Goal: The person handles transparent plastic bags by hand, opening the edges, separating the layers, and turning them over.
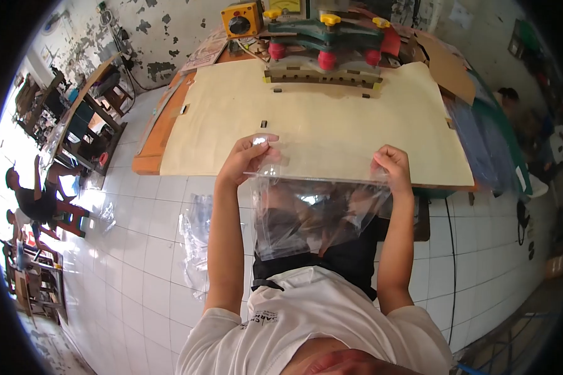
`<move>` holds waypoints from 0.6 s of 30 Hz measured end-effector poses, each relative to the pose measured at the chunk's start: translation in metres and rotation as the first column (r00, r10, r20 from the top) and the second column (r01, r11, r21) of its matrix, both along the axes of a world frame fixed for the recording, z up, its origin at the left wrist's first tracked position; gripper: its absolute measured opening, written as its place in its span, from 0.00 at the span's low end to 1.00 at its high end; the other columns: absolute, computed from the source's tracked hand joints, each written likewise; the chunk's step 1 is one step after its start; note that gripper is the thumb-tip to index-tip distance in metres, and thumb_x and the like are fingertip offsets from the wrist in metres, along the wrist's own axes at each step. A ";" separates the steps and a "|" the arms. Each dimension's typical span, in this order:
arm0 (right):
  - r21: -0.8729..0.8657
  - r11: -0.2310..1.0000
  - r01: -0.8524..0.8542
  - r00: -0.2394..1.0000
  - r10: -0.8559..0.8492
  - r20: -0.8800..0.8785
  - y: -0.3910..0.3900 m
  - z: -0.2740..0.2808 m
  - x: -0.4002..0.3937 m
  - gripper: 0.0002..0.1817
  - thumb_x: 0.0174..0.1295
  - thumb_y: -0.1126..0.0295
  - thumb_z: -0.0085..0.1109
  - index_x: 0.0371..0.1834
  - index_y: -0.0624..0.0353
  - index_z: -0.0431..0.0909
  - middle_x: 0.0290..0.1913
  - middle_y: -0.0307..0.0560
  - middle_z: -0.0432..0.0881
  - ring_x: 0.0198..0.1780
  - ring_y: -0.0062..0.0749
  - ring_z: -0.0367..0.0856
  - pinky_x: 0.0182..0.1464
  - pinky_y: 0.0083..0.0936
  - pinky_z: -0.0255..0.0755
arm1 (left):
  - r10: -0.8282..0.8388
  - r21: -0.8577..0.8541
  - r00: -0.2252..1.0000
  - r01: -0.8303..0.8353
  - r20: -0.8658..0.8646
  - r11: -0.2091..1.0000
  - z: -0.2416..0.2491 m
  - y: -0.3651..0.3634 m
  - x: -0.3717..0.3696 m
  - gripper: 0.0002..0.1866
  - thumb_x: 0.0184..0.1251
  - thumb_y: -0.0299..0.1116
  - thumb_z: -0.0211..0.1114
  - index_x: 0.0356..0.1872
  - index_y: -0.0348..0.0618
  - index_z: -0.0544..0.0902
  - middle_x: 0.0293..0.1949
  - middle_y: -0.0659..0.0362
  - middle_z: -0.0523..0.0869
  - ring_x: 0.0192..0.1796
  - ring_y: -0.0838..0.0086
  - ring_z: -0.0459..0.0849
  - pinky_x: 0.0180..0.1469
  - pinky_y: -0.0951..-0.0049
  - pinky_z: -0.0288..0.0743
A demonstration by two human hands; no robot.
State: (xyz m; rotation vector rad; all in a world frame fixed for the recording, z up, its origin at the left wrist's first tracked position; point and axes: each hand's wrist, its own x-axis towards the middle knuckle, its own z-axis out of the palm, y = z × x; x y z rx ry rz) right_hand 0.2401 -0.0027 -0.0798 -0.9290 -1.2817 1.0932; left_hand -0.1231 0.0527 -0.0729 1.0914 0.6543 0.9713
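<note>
A clear plastic sheet [313, 219] hangs between my two hands over the front edge of the table and my lap. My left hand [249, 156] pinches its upper left part, thumb on top. At the right side, my right hand [393, 165] grips it with the fingers curled in. Light glints off the creased, see-through film. Under and beyond the hands lies a cream-coloured board [331, 134] covering the tabletop. At its far side stands a sealing machine [325, 44] with a green frame, yellow knobs and red round parts above a dark toothed bar.
A yellow box with a black dial [238, 26] sits at the back left. Small dark pieces [264, 124] are fixed on the board. Loose clear plastic [196, 240] lies on the floor at left. A seated person [34, 194] is far left, another person [510, 103] far right.
</note>
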 end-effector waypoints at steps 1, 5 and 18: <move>-0.003 1.000 -0.001 1.000 0.001 -0.004 0.001 0.000 0.001 0.11 0.60 0.69 0.58 0.21 0.61 0.74 0.21 0.41 0.78 0.26 0.20 0.74 0.33 0.18 0.66 | -0.020 0.016 1.000 0.020 0.012 1.000 -0.001 0.003 -0.001 0.17 0.68 0.30 0.59 0.54 0.33 0.77 0.35 0.55 0.86 0.40 0.71 0.87 0.35 0.81 0.76; -0.027 1.000 -0.006 1.000 0.006 -0.005 0.002 0.002 0.003 0.11 0.60 0.70 0.58 0.21 0.62 0.74 0.21 0.41 0.78 0.26 0.21 0.74 0.33 0.20 0.67 | -0.008 -0.015 0.999 0.008 0.033 1.000 0.000 0.002 0.000 0.17 0.68 0.31 0.60 0.54 0.32 0.77 0.36 0.53 0.86 0.42 0.68 0.87 0.39 0.80 0.77; -0.063 0.998 0.002 1.000 -0.001 0.007 0.002 0.007 0.003 0.11 0.58 0.70 0.59 0.20 0.63 0.74 0.21 0.41 0.77 0.24 0.20 0.74 0.30 0.18 0.66 | 0.077 0.016 0.997 -0.077 -0.021 0.997 -0.006 -0.004 0.003 0.14 0.67 0.34 0.62 0.46 0.32 0.80 0.36 0.50 0.86 0.40 0.67 0.86 0.42 0.75 0.76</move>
